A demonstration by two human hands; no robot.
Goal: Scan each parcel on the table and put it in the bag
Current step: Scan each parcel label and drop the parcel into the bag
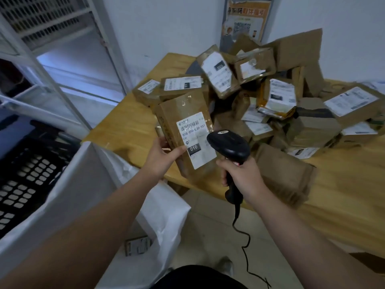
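Observation:
My left hand [163, 156] grips a brown cardboard parcel [181, 113] by its lower left edge and holds it tilted above the table's near corner, its white barcode label [194, 132] facing me. My right hand [242, 175] grips the handle of a black corded barcode scanner [229, 143], whose head sits right at the label's lower right. Below my left arm a white bag [164, 213] stands open on the floor, with one small parcel [138, 245] lying inside it.
A heap of several labelled cardboard parcels [279, 97] covers the wooden table [341, 205]; one flat brown parcel [285, 174] lies nearest me. A black plastic crate [27, 176] sits at the left. The scanner's cable [245, 247] trails to the floor. White walls and a metal-framed door stand behind.

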